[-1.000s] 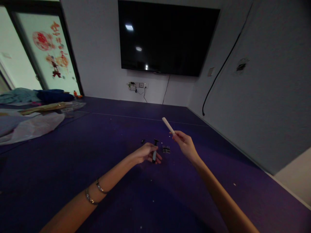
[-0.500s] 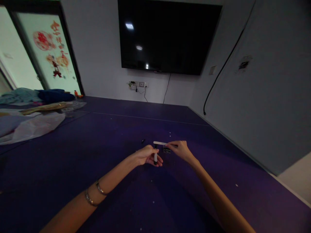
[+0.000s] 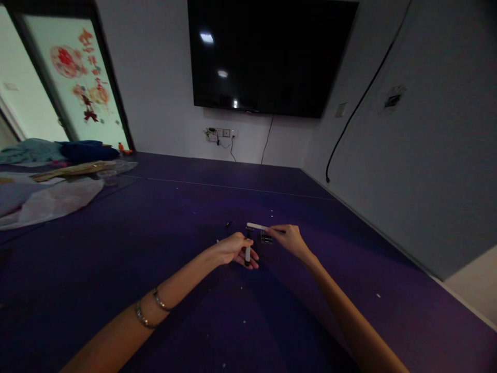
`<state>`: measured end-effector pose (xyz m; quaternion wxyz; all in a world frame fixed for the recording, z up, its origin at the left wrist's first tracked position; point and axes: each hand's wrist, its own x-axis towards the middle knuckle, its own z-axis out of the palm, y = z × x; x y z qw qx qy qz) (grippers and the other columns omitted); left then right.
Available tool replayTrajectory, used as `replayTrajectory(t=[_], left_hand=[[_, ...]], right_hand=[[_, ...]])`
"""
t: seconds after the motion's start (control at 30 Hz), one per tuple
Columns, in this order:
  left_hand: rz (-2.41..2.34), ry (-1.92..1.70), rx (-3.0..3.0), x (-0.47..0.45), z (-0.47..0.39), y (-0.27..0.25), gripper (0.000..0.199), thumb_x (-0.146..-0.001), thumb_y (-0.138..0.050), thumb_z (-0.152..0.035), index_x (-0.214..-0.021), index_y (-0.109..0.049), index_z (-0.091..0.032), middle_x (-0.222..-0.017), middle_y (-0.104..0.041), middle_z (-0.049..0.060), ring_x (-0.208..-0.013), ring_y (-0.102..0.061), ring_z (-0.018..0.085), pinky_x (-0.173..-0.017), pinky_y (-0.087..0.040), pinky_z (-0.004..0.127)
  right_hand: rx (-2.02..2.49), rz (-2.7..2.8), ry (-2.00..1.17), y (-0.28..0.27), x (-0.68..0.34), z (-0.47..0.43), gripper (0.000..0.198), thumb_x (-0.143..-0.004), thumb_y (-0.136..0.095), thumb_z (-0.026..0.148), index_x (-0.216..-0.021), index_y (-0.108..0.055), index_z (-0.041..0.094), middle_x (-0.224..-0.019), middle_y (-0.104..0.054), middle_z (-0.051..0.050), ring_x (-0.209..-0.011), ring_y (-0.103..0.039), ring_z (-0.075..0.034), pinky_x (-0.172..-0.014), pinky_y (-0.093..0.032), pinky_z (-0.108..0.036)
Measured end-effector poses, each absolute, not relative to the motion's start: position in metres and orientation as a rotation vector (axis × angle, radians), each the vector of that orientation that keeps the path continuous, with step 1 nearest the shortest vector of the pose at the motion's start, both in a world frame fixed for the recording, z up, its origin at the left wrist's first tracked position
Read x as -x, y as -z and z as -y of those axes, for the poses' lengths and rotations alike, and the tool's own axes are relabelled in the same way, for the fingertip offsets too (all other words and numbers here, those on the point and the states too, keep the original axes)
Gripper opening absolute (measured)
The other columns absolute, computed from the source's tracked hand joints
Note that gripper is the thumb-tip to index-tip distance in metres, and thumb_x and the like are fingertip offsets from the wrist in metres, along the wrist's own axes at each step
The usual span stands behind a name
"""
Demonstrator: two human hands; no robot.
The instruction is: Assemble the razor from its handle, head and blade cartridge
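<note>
My left hand grips what looks like a razor, with a white and black handle and a dark head at the top. Its thumb presses on the handle while the other fingers curl loosely behind. Between the fingertips of my right hand is a flat white stick, pointing left. The stick's rounded tip lies at the razor's head; whether they touch I cannot tell. Just below the stick, a small dark pack with clear edges lies on the purple surface. A small black piece rests to the left of the razor.
The purple surface stretches to the walls. Cloths and white plastic sheeting are heaped at the left. A black cable hangs down the right wall, and a television is mounted ahead. Tiny white scraps dot the surface.
The stick's tip has shifted slightly up relative to my left hand, showing more of the razor's head. The razor has dropped slightly in view; both hands keep their holds.
</note>
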<state>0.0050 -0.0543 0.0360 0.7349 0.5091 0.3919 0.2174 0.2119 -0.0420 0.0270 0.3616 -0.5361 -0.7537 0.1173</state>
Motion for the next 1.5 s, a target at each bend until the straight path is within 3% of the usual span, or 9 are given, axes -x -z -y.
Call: replayTrajectory(t=[0.43,0.67,1.17,1.5], left_hand=[[-0.868,-0.452,-1.152,-0.006,0.055,-0.031,0.01,-0.085,-0.043,-0.023,-0.087,-0.037,-0.015,-0.065,-0.063,0.006,-0.053,-0.065,0.022,-0.055,-0.048,0.037],[-0.836,-0.459,-1.163,-0.005,0.054,-0.03,0.018,-0.083,-0.048,-0.028,-0.089,-0.036,-0.015,-0.066,-0.063,0.004,-0.054,-0.065,0.022,-0.057,-0.049,0.038],[-0.892,-0.484,-1.162,-0.006,0.058,-0.036,0.005,-0.087,-0.037,-0.02,-0.088,-0.034,-0.016,-0.066,-0.061,0.003,-0.054,-0.065,0.021,-0.053,-0.048,0.035],[-0.801,-0.481,-1.174,-0.005,0.052,-0.028,0.021,-0.084,-0.047,-0.027,-0.094,-0.032,-0.015,-0.067,-0.061,0.003,-0.054,-0.065,0.022,-0.057,-0.049,0.039]], right_hand=[[1.372,1.949,-0.404,-0.023,-0.213,0.04,0.032,-0.078,-0.052,0.047,-0.084,-0.073,0.024,-0.081,-0.073,-0.003,-0.072,-0.065,-0.022,-0.065,-0.045,-0.028],[1.41,1.942,-0.427,-0.022,-0.218,0.037,0.034,-0.077,-0.051,0.049,-0.083,-0.073,0.023,-0.077,-0.072,-0.002,-0.071,-0.065,-0.021,-0.063,-0.044,-0.027],[1.414,1.907,-0.495,-0.024,-0.226,0.038,0.034,-0.076,-0.053,0.047,-0.081,-0.073,0.02,-0.075,-0.072,-0.003,-0.071,-0.063,-0.02,-0.061,-0.042,-0.025],[1.422,1.88,-0.476,-0.025,-0.228,0.038,0.038,-0.076,-0.052,0.048,-0.081,-0.073,0.017,-0.075,-0.071,-0.004,-0.07,-0.062,-0.019,-0.059,-0.041,-0.024]])
